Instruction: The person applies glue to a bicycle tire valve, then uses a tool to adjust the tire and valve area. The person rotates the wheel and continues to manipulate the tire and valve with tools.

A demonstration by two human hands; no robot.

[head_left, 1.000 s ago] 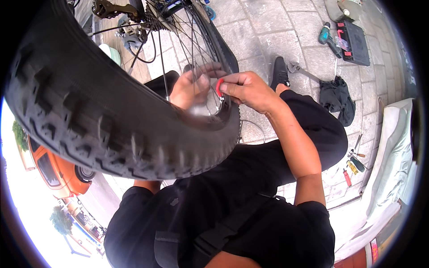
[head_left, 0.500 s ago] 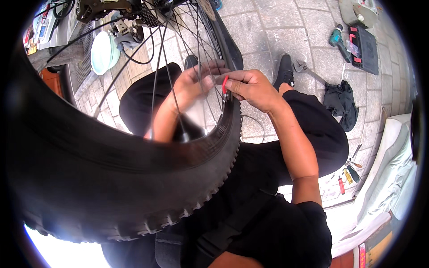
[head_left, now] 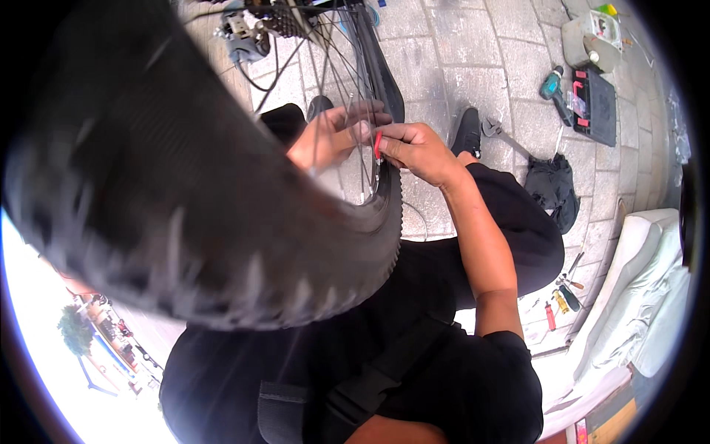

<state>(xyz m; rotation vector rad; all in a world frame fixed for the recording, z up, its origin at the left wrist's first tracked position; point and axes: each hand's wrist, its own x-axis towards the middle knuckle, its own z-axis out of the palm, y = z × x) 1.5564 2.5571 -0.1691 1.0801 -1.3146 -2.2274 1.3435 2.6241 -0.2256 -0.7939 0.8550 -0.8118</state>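
A bicycle wheel with a knobbly black tyre (head_left: 222, 251) stands large in front of me on the left. My right hand (head_left: 423, 154) pinches a small red spoke wrench (head_left: 379, 143) against the wheel's spokes close to the rim. On the other side of the spokes, my left hand (head_left: 333, 139) reaches in with fingers stretched out and thumb apart, near the wrench. Thin spokes cross in front of it, and the tyre hides its forearm. At the hub are the sprockets (head_left: 285, 21), with a rear derailleur (head_left: 246, 41) beside them.
On the paving to the right lie a teal cordless drill (head_left: 553, 89), a black tool case (head_left: 596, 107), an adjustable wrench (head_left: 510, 139) and a black cloth (head_left: 552, 185). Several screwdrivers (head_left: 551, 317) are nearer, by a pale covered cushion (head_left: 629, 274). A plastic jug (head_left: 592, 43) stands far right.
The view has shifted, so the tyre covers more of the left side and the pale green basin is out of sight. My right hand keeps the red spoke wrench at the spokes.
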